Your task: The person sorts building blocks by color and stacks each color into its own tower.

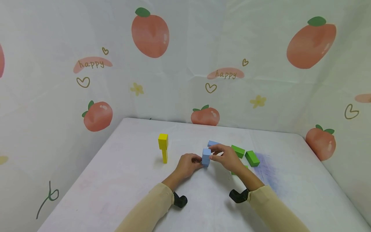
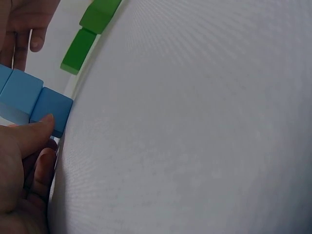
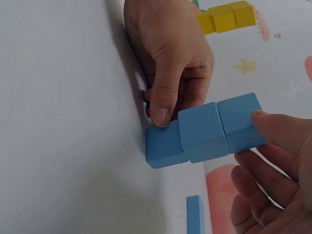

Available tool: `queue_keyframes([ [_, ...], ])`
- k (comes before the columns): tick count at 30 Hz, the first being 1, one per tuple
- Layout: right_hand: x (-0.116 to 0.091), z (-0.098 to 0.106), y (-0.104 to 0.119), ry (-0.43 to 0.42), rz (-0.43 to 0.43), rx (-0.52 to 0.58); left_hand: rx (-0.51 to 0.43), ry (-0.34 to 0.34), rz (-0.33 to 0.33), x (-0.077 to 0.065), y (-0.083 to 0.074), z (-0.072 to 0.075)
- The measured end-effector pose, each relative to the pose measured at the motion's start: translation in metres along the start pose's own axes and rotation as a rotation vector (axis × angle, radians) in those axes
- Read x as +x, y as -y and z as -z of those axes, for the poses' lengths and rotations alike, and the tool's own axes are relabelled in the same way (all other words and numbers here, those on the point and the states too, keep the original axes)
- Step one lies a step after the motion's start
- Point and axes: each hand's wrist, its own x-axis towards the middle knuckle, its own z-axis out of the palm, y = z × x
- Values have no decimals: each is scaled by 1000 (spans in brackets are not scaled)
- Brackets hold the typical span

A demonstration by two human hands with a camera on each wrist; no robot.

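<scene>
Blue blocks stand in a stack (image 1: 206, 158) on the white worktop (image 1: 121, 199), between the person's two hands, with its long axis upright and its top pointing towards twelve o'clock in the head view. From the stack, the left hand (image 1: 186, 166) lies at about eight o'clock and the right hand (image 1: 229, 158) at three. The left grip is closed to the stack's width, thumb against the bottom block; the right grip pinches the top block between thumb and fingers.

From the right wrist the stack is plainly three blocks, the middle one set slightly out of line with the bottom one, and the axis runs there from between eight and nine o'clock up to between two and three. In the left wrist view the upper end points to ten o'clock and is cut off by the frame edge.

Only the head view gives the whole layout: a yellow stack (image 1: 163, 146) at between nine and ten o'clock, a loose blue block (image 1: 214, 143) at one, and green blocks (image 1: 252, 158) around three, one partly hidden by the right arm. The right wrist view separates three yellow blocks, one partly covered by the left hand.
</scene>
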Motion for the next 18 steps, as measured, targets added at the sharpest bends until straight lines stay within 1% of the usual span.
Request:
queue_keyframes([
  [8, 0, 1, 0, 11, -2, -2, -1, -4, -8, 1, 1, -1],
  [13, -1, 3, 1, 20, -5, 22, -11, 0, -2, 0, 1, 0],
  [18, 2, 7, -2, -19, -14, 83, -18, 4, 12, 2, 2, -1],
])
